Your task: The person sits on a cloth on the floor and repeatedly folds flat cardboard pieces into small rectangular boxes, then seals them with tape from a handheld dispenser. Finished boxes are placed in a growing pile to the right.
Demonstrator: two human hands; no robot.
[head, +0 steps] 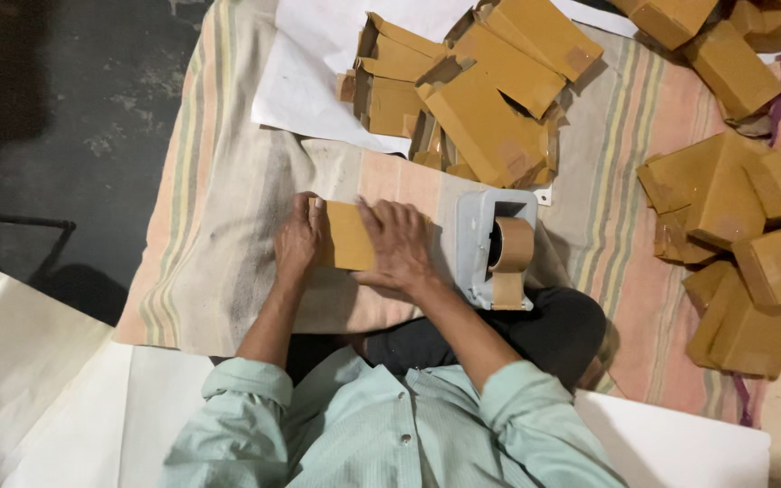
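While both hands press flat, left grip [297, 242] and right grip [399, 246] unclenched, small cardboard box [348, 237] between them

Cloth [228, 199]: spread on the floor [92, 108], under everything handled.
Box [350, 237]: on the cloth, before the person, between the two hands.
Left hand [298, 239]: on the box's left end.
Right hand [399, 244]: flat on the box's right part.
Tape dispenser [497, 248]: on the cloth, just right of the right hand.
Paper sheet [314, 63]: behind the box, partly on the cloth.
Box pile [472, 99]: behind the dispenser, partly on the paper sheet.
Second pile [743, 226]: well right of the dispenser.
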